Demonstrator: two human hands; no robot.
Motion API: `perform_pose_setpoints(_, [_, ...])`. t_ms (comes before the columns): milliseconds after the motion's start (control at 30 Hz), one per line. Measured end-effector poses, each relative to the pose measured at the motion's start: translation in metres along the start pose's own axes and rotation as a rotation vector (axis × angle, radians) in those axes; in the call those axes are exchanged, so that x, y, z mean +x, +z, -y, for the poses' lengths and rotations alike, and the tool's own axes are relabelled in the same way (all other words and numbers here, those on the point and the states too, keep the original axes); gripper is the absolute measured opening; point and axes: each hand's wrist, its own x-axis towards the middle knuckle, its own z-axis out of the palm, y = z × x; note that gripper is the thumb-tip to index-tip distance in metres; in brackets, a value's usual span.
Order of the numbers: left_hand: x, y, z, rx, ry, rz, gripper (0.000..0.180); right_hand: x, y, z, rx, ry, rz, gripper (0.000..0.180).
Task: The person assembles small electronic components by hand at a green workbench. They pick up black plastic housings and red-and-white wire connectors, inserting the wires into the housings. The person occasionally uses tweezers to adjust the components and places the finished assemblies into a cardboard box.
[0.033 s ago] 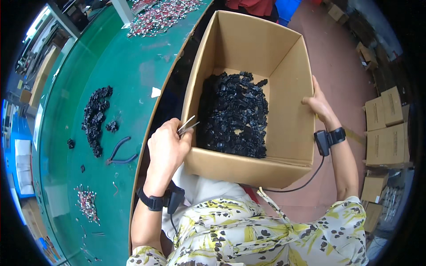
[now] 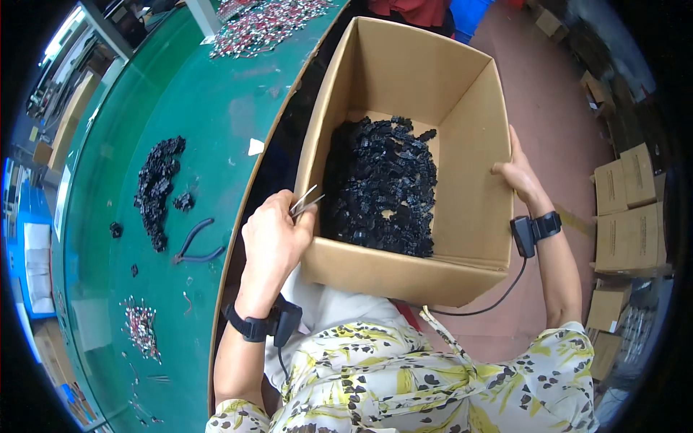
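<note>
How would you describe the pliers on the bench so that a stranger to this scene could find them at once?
Start at the green workbench left of the cardboard box. Below the long heap of black plastic parts lie the pliers, flat and apart from both hands. Their two curved dark handles set them apart from the small loose pieces around them.

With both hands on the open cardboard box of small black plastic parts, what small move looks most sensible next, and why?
Probably steady the brown cardboard box on the lap. The right hand presses its outer right wall, while the left hand, pinching metal tweezers, grips the near left corner. The black plastic parts sit heaped toward the left side, so the box looks unevenly loaded.
</note>
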Motion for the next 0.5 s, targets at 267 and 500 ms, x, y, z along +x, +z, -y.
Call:
perform_pose_setpoints(267, [-0.007, 0.009, 0.017, 0.015, 0.099, -0.060, 0.023, -0.015, -0.007, 0.007, 0.020, 0.038, 0.212, 0.089])
perform_pose_setpoints(500, [-0.021, 0.006, 0.031, -0.162, 0.097, -0.190, 0.027, -0.024, 0.009, 0.015, -0.004, 0.046, 0.204, 0.080])
